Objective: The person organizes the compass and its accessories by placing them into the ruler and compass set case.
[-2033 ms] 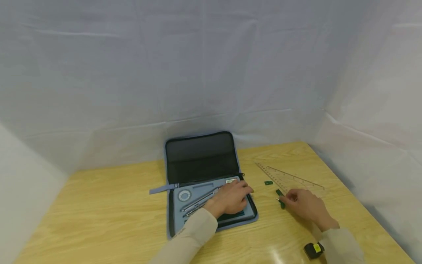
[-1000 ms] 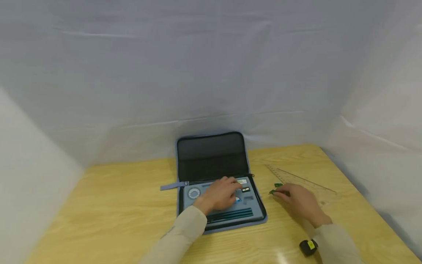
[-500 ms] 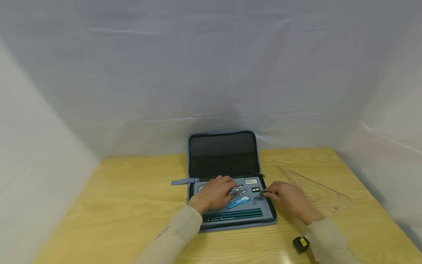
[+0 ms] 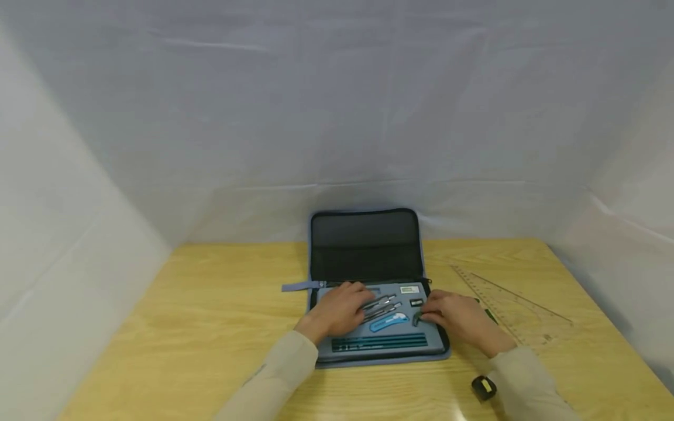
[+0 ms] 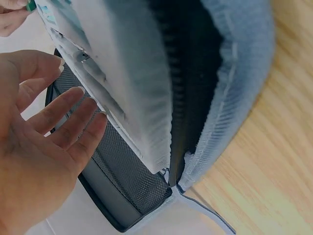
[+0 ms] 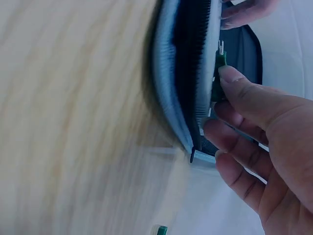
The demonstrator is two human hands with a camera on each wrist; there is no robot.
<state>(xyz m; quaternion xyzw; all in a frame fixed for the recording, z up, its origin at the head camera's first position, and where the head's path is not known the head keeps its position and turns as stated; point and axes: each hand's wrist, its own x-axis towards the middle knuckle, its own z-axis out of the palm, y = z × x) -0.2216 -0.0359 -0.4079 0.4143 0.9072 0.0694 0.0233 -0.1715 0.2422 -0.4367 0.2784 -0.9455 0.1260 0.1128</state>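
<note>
A zippered case (image 4: 365, 231) lies unfolded, its blue-grey insert (image 4: 437, 336) facing up. My right hand (image 4: 455, 316) pinches a small green piece with a metal tip (image 6: 221, 73) between thumb and index finger. It holds the piece right at a small recess near the insert's right edge. My left hand (image 4: 339, 309), fingers loosely bent and holding nothing, lies over the insert's left part. Beside its fingertips are slim silver drawing tools (image 4: 381, 307), partly hidden by that hand. A blue utility knife (image 4: 389, 322) and several teal pencils (image 4: 379, 342) sit in front of them.
A white eraser (image 4: 409, 289) and a sharpener (image 4: 416, 303) sit in the insert's far right corner. A clear set square (image 4: 532, 318) lies right of the case, with another green piece (image 4: 491, 316) by it. A black block with a yellow label (image 4: 483, 387) stands near the right sleeve.
My right hand has picked the green piece off the table and carried it left to the insert. The left hand has shifted left across the insert, uncovering the knife and pencils.
</note>
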